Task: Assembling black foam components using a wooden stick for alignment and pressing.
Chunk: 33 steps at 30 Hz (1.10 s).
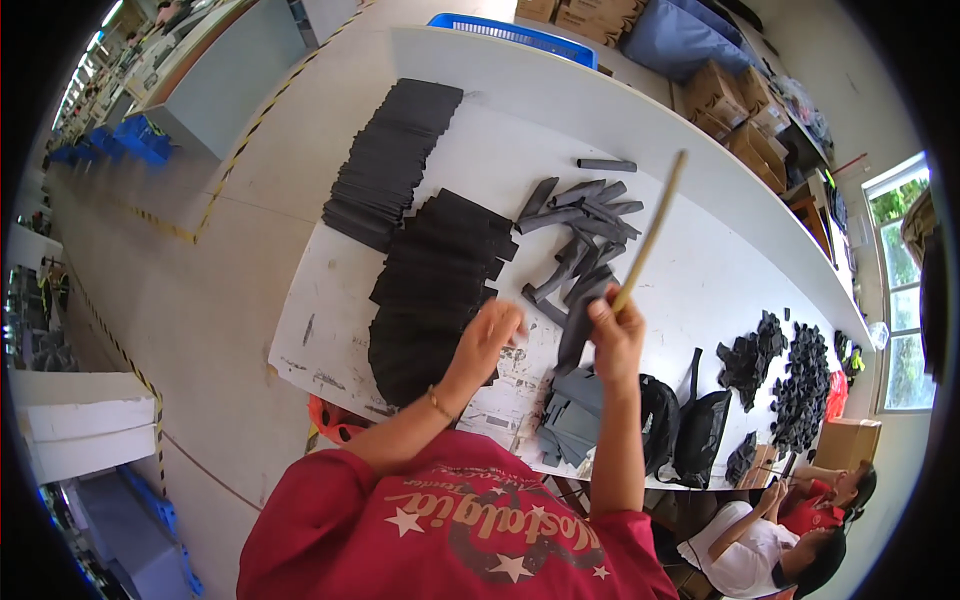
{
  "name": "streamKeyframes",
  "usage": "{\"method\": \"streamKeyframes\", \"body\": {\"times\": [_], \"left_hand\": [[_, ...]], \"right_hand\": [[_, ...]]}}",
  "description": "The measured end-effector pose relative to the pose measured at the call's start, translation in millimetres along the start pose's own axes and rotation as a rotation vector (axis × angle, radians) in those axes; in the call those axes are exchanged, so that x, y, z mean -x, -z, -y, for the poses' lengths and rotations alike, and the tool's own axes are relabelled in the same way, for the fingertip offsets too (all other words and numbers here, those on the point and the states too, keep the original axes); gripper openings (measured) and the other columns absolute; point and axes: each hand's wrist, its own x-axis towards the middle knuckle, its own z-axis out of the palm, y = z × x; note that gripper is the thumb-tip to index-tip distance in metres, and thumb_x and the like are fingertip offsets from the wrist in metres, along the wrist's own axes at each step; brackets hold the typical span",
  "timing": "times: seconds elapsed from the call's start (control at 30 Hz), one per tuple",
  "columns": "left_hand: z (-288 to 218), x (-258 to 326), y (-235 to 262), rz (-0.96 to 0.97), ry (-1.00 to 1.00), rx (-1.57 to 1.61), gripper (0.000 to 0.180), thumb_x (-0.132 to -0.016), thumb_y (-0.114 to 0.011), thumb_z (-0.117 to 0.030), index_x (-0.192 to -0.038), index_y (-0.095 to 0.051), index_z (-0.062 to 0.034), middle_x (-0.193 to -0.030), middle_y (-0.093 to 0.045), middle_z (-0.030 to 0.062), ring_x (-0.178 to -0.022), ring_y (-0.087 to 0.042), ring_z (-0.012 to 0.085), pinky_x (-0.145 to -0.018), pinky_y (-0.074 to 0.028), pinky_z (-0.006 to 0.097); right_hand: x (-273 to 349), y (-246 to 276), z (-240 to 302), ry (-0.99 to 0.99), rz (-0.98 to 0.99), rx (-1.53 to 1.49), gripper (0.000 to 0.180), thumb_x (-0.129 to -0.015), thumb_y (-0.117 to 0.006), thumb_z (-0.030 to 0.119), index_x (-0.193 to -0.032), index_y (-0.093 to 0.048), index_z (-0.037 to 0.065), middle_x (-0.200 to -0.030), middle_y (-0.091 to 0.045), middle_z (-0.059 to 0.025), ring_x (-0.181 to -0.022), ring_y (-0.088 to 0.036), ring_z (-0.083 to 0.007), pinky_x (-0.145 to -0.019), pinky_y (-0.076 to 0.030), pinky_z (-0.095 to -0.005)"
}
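In my right hand (618,340), raised over the table, I grip a long thin yellowish stick (652,235) slanting up and away. A dark grey fabric piece (576,328) hangs from the same hand, beside the stick's lower end. My left hand (494,332) hovers over the edge of a spread of black fabric pieces (430,275), a little left of the right hand. Its fingers are bent and smeared by motion, so whether they pinch anything is unclear. Beyond the hands lies a loose pile of rolled dark tubes (590,215).
A white table (680,290) with a raised back panel carries everything. Overlapping black strips (395,160) lie far left; flat grey pieces (575,410) and a black bag (700,435) are near right. Small black parts (800,385) are heaped farther right, near two seated people (760,535).
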Motion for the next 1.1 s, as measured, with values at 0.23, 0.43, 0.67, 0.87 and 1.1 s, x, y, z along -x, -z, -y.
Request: {"method": "streamKeyframes", "body": {"times": [0.23,0.43,0.67,0.87,1.1], "left_hand": [[3,-46,4,0.202,0.263,0.459,0.012,-0.089,-0.064,-0.015,-0.093,-0.065,-0.0046,-0.080,-0.060,-0.0036,-0.074,-0.055,0.0050,-0.069,-0.043,0.019],[10,-36,-1,0.156,0.110,-0.036,0.015,-0.090,-0.063,-0.018,-0.095,-0.063,-0.0036,-0.082,-0.060,-0.0037,-0.073,-0.051,0.0026,-0.064,-0.042,0.018],[-2,-29,-7,0.253,0.181,-0.070,0.016,-0.090,-0.063,-0.013,-0.098,-0.060,0.0003,-0.082,-0.057,-0.0038,-0.074,-0.049,0.0016,-0.065,-0.042,0.018],[21,-2,-1,0.281,0.189,-0.191,0.015,-0.090,-0.063,-0.011,-0.097,-0.059,0.0013,-0.081,-0.058,-0.0018,-0.072,-0.051,0.0025,-0.065,-0.043,0.019],[27,-14,-6,0.174,0.275,0.132,0.010,-0.089,-0.062,-0.010,-0.092,-0.058,-0.0018,-0.082,-0.057,-0.0021,-0.073,-0.053,0.0035,-0.065,-0.044,0.019]], "right_hand": [[23,-14,-28,-0.076,0.181,0.007,0.011,-0.086,-0.068,0.011,-0.090,-0.059,0.006,-0.065,-0.046,0.0080,-0.053,-0.034,-0.0008,-0.046,-0.025,-0.0190],[24,-22,-12,0.191,-0.046,0.345,0.012,-0.087,-0.065,0.008,-0.097,-0.060,0.002,-0.071,-0.047,0.0066,-0.059,-0.038,-0.0023,-0.052,-0.030,-0.0192],[1,-19,-17,0.201,0.055,0.398,0.013,-0.090,-0.063,0.016,-0.084,-0.060,0.006,-0.070,-0.047,0.0052,-0.055,-0.037,-0.0039,-0.050,-0.028,-0.0203],[-9,-1,-1,0.070,-0.077,-0.160,0.020,-0.097,-0.052,0.024,-0.087,-0.056,0.006,-0.060,-0.041,0.0058,-0.046,-0.029,-0.0025,-0.040,-0.020,-0.0208],[45,-7,-59,-0.069,-0.036,0.151,0.012,-0.087,-0.068,0.015,-0.087,-0.061,0.005,-0.065,-0.046,0.0090,-0.052,-0.033,-0.0004,-0.046,-0.023,-0.0187]]}}
